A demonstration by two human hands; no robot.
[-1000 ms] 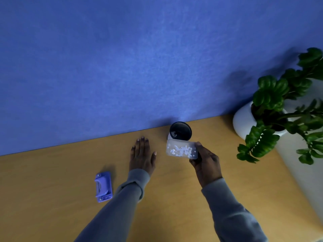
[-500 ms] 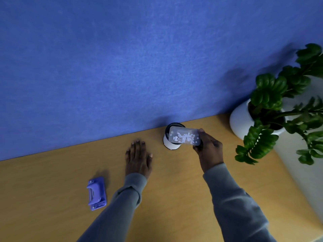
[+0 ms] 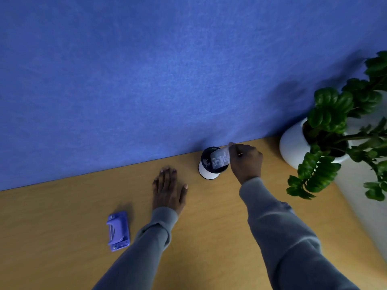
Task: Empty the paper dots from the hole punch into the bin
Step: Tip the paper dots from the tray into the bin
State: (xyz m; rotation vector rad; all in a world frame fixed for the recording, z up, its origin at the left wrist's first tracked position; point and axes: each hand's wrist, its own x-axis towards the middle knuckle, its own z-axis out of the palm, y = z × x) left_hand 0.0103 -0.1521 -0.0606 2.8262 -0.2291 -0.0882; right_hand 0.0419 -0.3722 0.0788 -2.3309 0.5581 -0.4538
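A small white bin (image 3: 206,171) with a dark inside stands on the wooden desk by the blue wall. My right hand (image 3: 246,162) grips a clear tray (image 3: 219,159) full of white paper dots and holds it tilted over the bin's mouth. Some dots show at the tray's lower left end, over the opening. The purple hole punch (image 3: 117,231) lies on the desk at the left, apart from both hands. My left hand (image 3: 168,190) rests flat on the desk between punch and bin, fingers spread, holding nothing.
A leafy green plant (image 3: 337,130) in a round white pot (image 3: 293,145) stands at the right, close to my right hand. The blue wall (image 3: 167,70) runs right behind the bin. The desk's right edge (image 3: 356,214) slants down past the pot.
My right hand has carried the tray from in front of the bin up over its mouth and tipped it. The left hand and the punch stay where they were.
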